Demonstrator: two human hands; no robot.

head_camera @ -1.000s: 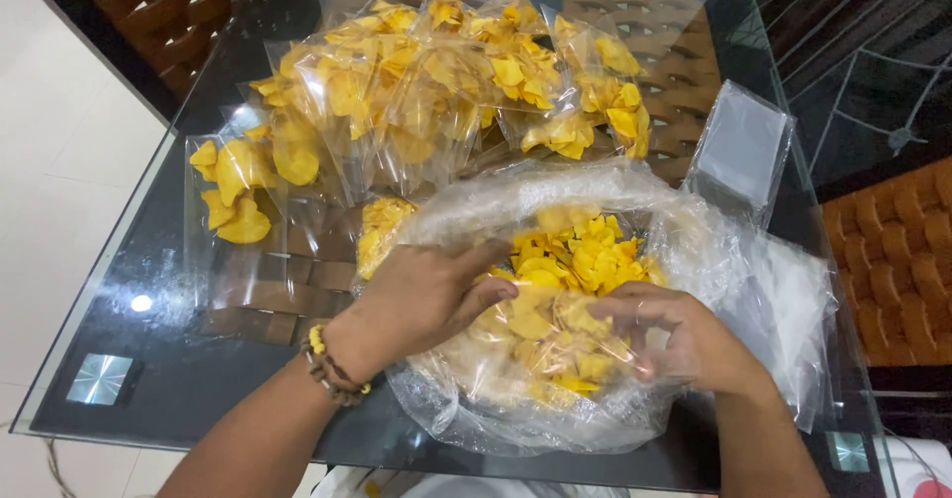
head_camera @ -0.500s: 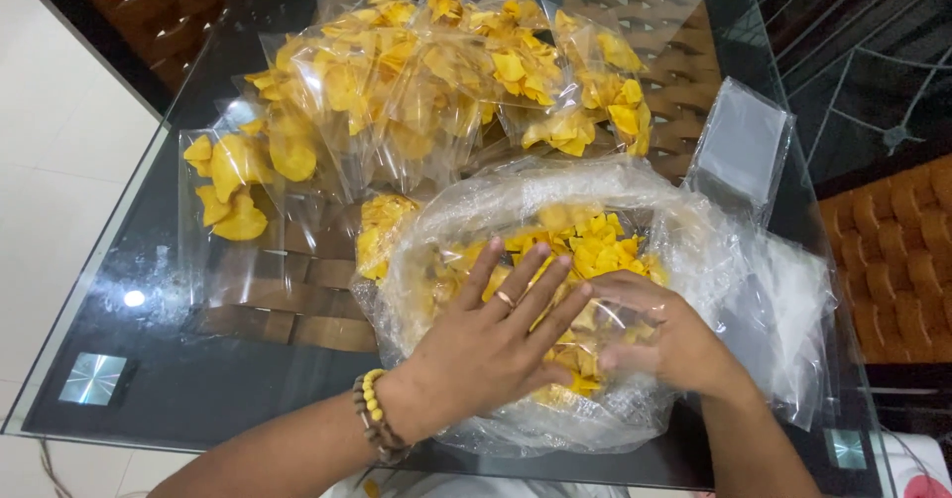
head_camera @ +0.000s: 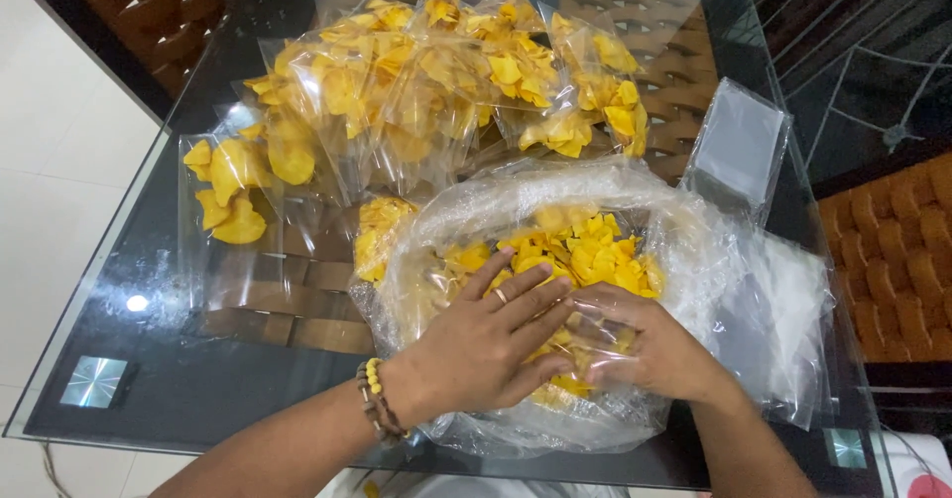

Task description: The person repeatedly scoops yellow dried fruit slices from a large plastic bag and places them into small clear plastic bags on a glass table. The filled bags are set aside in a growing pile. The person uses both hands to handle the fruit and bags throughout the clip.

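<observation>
A large clear plastic bag (head_camera: 684,250) lies open on the glass table (head_camera: 169,379), holding a heap of yellow chips (head_camera: 585,250). My left hand (head_camera: 486,344), with a ring and a beaded bracelet, rests flat on the chips inside the bag, fingers spread. Beside it, my right hand (head_camera: 650,349) is partly wrapped in a small clear packet (head_camera: 605,324) and grips it, down in the chips. The lower chips are hidden under both hands.
Several filled small packets of yellow chips (head_camera: 436,91) are piled at the far side of the table, one (head_camera: 233,195) further left. A stack of empty clear packets (head_camera: 739,151) lies at the right. Brown cushioned seats (head_camera: 892,260) show around and under the glass.
My left hand moved from the bag's left edge to the right, onto the chips, and spread flat. My right hand stayed in the bag with the small packet.
</observation>
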